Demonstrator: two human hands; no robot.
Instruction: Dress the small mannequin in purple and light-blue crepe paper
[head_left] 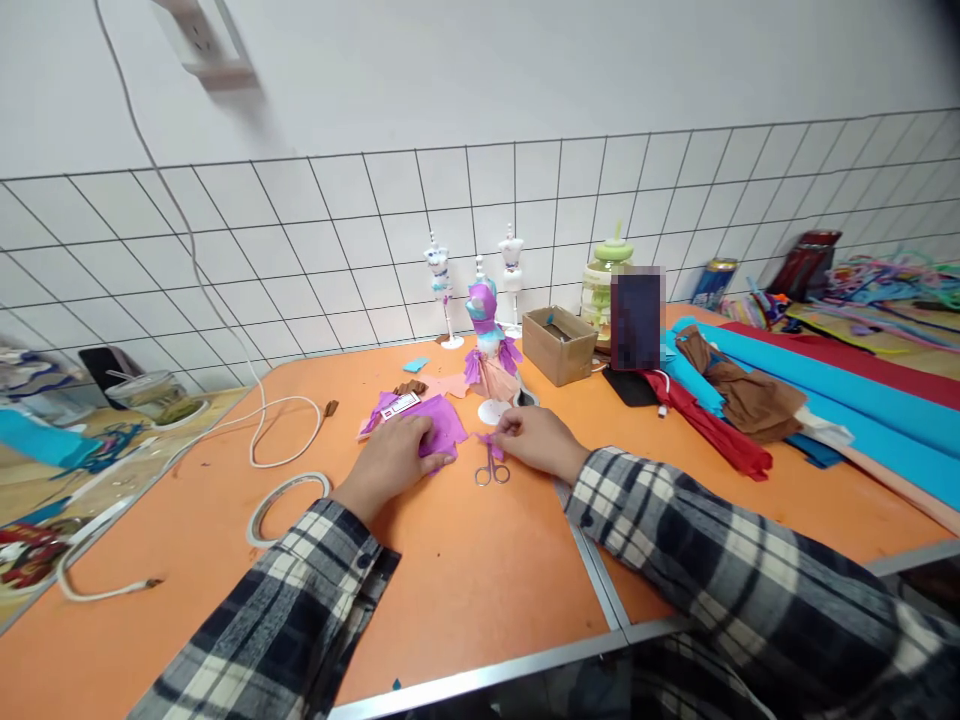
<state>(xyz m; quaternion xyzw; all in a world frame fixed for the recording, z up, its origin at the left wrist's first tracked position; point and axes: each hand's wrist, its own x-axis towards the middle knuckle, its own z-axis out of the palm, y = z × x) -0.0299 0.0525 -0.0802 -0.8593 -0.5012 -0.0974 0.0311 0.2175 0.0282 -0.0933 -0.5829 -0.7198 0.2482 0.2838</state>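
My left hand lies over a sheet of purple crepe paper, thumb and forefinger apart. My right hand is closed in a pinch on a small purple paper scrap. Small scissors lie on the table with their handle loops toward me; the scrap partly covers the blades. Just beyond stands a mini dress form wrapped in purple and blue paper with a peach and purple skirt. A white label rests on the purple sheet.
Two more dress forms stand by the tiled wall. A cardboard box, a green-lidded bottle and a propped phone are right of them. A tape roll and white cable lie left; coloured paper rolls lie right.
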